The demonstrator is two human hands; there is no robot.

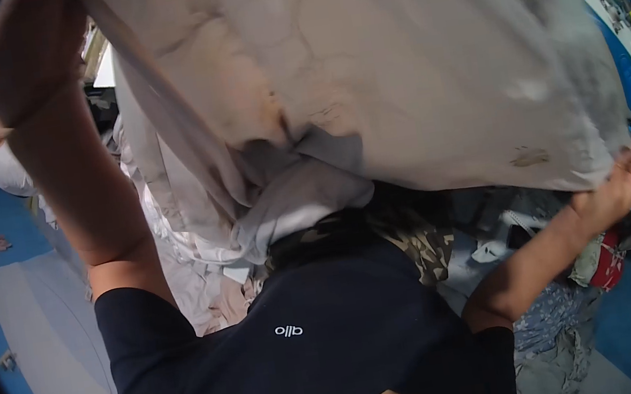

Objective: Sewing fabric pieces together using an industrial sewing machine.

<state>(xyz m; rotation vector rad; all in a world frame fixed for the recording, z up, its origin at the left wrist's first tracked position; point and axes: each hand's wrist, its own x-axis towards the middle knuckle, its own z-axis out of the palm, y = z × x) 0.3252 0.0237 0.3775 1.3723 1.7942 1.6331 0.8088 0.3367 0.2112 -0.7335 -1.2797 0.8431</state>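
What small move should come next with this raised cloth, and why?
Probably lower the left arm a little while the right hand holds the lower-right edge of the pale cloth: it fills much of the upper view, bunches near the dark shirt, and the left hand is out of frame.

Cloth point(430, 92) before the torso point(340, 371), right grip point(612, 192) at its near right corner, machine point(623, 65) to its right

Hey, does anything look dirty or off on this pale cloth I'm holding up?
Yes. The pale cloth, its edge in your right hand, has a brownish smudge near that hand and dark spots farther left. They look odd on otherwise plain fabric, though I can't tell whether they're stains.
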